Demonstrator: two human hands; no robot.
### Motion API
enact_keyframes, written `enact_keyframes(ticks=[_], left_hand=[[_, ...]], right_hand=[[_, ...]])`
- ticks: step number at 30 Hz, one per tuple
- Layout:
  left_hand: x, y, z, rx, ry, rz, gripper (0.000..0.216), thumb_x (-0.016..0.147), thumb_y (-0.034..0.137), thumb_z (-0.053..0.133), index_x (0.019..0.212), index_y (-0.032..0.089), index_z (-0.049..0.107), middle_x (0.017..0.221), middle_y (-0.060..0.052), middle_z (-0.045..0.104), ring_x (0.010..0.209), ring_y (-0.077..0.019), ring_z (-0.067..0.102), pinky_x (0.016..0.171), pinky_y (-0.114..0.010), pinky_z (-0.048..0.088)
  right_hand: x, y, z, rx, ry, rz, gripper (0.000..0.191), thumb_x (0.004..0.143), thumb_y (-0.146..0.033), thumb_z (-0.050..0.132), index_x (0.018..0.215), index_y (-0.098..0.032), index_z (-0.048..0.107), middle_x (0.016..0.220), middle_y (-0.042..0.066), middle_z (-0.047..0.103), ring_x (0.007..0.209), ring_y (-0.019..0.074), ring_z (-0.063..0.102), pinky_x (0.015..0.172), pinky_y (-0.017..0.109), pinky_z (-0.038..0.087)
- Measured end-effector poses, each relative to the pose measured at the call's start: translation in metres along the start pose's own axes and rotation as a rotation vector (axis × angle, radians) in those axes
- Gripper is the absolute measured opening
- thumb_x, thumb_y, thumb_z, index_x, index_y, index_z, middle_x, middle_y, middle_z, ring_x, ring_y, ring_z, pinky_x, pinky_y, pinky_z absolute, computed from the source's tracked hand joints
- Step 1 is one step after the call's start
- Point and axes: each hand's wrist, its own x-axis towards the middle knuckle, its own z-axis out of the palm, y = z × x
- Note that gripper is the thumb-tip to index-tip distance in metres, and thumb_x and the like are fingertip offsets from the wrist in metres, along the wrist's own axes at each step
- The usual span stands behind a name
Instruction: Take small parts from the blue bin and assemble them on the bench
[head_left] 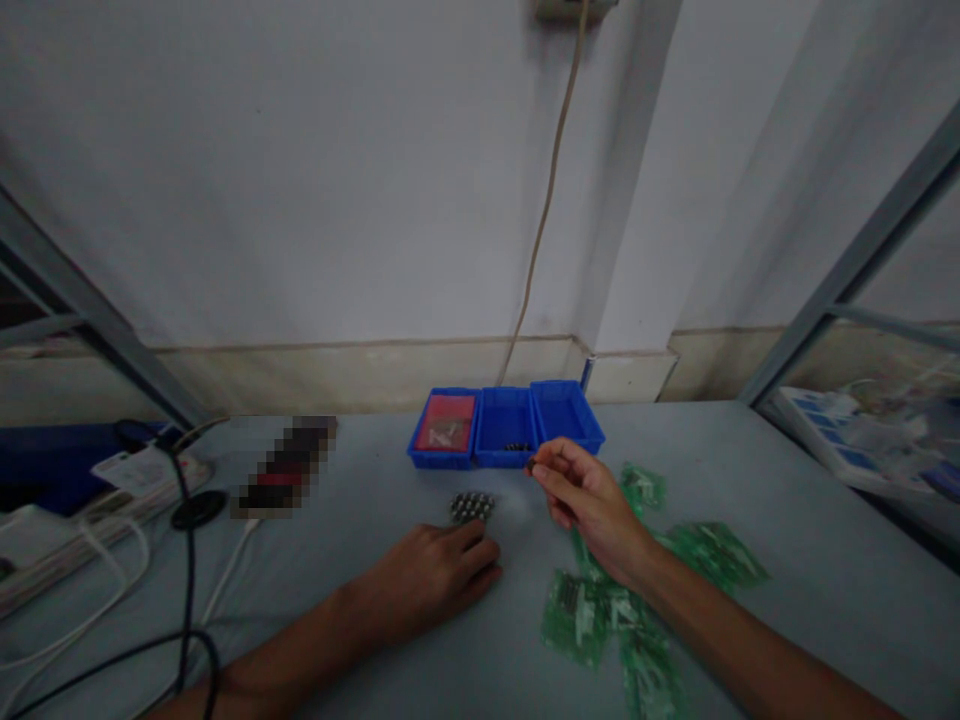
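A tight cluster of small shiny round-topped metal pieces [472, 506] stands on the grey table. My left hand [442, 575] rests palm down just in front of it, fingers loosely bent and slightly apart, the index fingertip at the cluster's near edge. No object shows in that hand, though its underside is hidden. My right hand [589, 500] is raised in front of the blue bins, thumb and forefinger pinching a small dark piece [531, 466], too small to name. Behind it, the middle blue bin [504, 410] holds a few similar small dark pieces.
The left blue bin [415, 440] holds a red packet [450, 415]; another blue bin [566, 405] stands on the right. Green plastic bags [577, 615] of small parts lie around my right forearm. Black and white cables [187, 570] and a power strip [105, 540] occupy the left side.
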Motion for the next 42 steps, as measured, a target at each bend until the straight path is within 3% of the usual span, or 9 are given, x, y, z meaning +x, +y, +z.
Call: enact_keyframes(ticks=[6, 12, 26, 35, 42], left_hand=[[0.0003, 0.0006, -0.0023, 0.004, -0.012, 0.000, 0.023, 0.111, 0.031, 0.041, 0.101, 0.020, 0.058, 0.094, -0.003, 0.065, 0.070, -0.0154, 0.065, 0.061, -0.025, 0.053], [0.0000, 0.0006, -0.0014, 0.004, 0.004, -0.006, 0.026, 0.111, 0.032, 0.040, 0.099, 0.019, 0.059, 0.094, -0.003, 0.066, 0.069, -0.0141, 0.064, 0.061, -0.024, 0.053], [-0.0007, 0.0002, -0.0001, -0.023, 0.030, -0.001, 0.027, 0.112, 0.032, 0.039, 0.099, 0.019, 0.060, 0.092, -0.003, 0.064, 0.068, -0.0138, 0.063, 0.062, -0.023, 0.052], [-0.0001, -0.0001, -0.0008, 0.009, -0.035, -0.009, 0.019, 0.109, 0.030, 0.045, 0.102, 0.020, 0.059, 0.095, -0.003, 0.065, 0.070, -0.0157, 0.064, 0.062, -0.026, 0.053], [-0.0001, 0.0002, -0.0016, 0.000, -0.016, -0.005, 0.021, 0.110, 0.031, 0.044, 0.101, 0.019, 0.058, 0.095, -0.003, 0.065, 0.069, -0.0149, 0.064, 0.062, -0.025, 0.052]], right_hand=[[0.0007, 0.0043, -0.0019, -0.007, -0.003, -0.003, 0.026, 0.085, -0.044, 0.079, 0.094, -0.023, 0.067, 0.073, -0.005, 0.053, 0.051, 0.0074, 0.037, 0.041, 0.019, 0.030], [-0.0001, 0.0028, -0.0004, -0.005, -0.020, 0.012, 0.028, 0.088, -0.049, 0.075, 0.096, -0.022, 0.067, 0.084, 0.000, 0.067, 0.050, 0.0073, 0.039, 0.041, 0.019, 0.029], [-0.0003, 0.0030, -0.0003, 0.026, -0.008, 0.062, 0.032, 0.089, -0.051, 0.074, 0.099, -0.022, 0.067, 0.075, -0.002, 0.063, 0.049, 0.0073, 0.040, 0.042, 0.019, 0.027], [-0.0011, 0.0012, 0.0002, 0.114, -0.012, 0.085, 0.028, 0.089, -0.048, 0.074, 0.098, -0.022, 0.067, 0.062, -0.007, 0.043, 0.048, 0.0076, 0.029, 0.042, 0.020, 0.022], [0.0003, 0.0015, 0.0000, 0.148, -0.023, 0.099, 0.027, 0.089, -0.047, 0.075, 0.098, -0.023, 0.067, 0.062, -0.008, 0.042, 0.047, 0.0066, 0.026, 0.042, 0.020, 0.020]])
